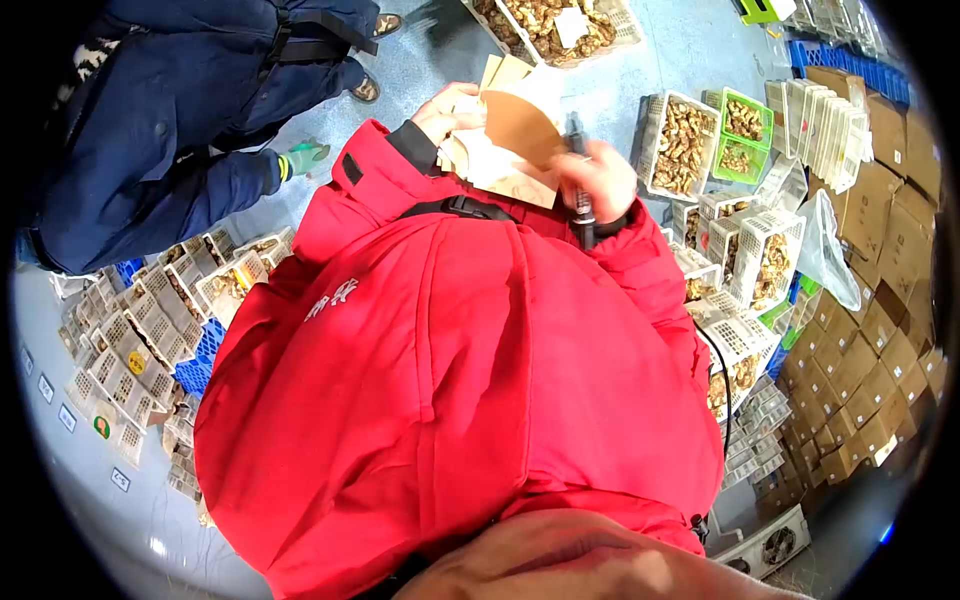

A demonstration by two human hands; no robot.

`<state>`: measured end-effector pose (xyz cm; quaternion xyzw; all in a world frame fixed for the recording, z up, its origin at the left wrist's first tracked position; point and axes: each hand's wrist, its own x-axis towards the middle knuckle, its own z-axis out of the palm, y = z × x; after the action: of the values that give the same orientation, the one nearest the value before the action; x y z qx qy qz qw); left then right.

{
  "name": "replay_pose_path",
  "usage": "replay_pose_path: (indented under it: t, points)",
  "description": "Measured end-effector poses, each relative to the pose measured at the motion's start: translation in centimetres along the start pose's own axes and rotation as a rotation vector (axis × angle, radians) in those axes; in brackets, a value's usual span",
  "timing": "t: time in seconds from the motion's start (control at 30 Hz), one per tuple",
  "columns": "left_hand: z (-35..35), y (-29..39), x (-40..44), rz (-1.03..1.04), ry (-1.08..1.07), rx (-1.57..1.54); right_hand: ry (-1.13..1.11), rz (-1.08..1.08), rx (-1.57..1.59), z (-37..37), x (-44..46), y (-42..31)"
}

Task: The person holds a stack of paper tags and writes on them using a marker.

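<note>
My left hand (pixel 447 116), at the upper middle, is closed around the left side of a loose stack of paper sheets (pixel 470 160). The sheets are cream and white, and a brown card (pixel 522 128) sticks up among them. My right hand (pixel 604 182) is slightly blurred at the right edge of the stack. It grips a black marker pen (pixel 583 205), which stands roughly upright in the view. Both hands are held in front of my red jacket (pixel 450 330). Whether the right fingers also touch the paper, I cannot tell.
At left stands a person in a dark blue coat (pixel 170 130) with a green glove (pixel 303 158). White crates (pixel 682 145) of brown-and-cream lumps stand right, beside green baskets (pixel 745 118). Another filled crate (pixel 625 25) is ahead. Cardboard boxes (pixel 870 215) are stacked far right; more crates (pixel 150 330) line the left.
</note>
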<state>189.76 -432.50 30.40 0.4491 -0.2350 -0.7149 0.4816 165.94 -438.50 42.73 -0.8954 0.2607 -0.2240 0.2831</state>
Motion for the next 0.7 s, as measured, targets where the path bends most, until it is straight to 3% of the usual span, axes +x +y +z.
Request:
replay_pose_path:
  t: [0.07,0.13,0.2,0.33,0.37,0.47,0.5,0.6,0.67,0.7]
  points:
    - [0.7,1.3,-0.8,-0.045,0.050,-0.004,0.524,0.148,0.289,2.5,1.0,0.0]
    - [0.5,1.1,-0.9,-0.027,-0.018,0.007,0.303,0.530,0.685,3.6,-0.1,0.0]
    - [0.7,1.1,-1.1,0.007,-0.035,-0.033,0.146,0.385,0.574,4.7,-1.8,1.9]
    - [-0.6,-0.1,-0.4,0.086,-0.077,0.080,0.088,0.352,0.872,4.1,-1.6,2.7]
    - [-0.6,-0.1,-0.3,0.092,-0.088,0.084,0.078,0.455,0.868,3.5,-1.2,1.9]
    - [1.1,1.5,-1.0,0.079,-0.032,0.050,0.067,0.137,0.435,3.9,-0.9,2.9]
    - [1.8,2.4,-1.4,0.055,-0.013,0.087,0.064,0.230,0.444,3.8,-0.7,2.1]
    - [2.0,2.6,-1.2,0.024,0.061,0.078,0.218,0.156,0.228,3.2,0.5,0.6]
    - [2.0,2.5,-1.2,0.019,0.125,0.148,0.443,0.243,0.177,4.2,0.0,0.8]
    - [2.3,2.4,-1.3,0.017,0.147,0.105,0.448,0.347,0.361,4.4,0.0,-0.1]
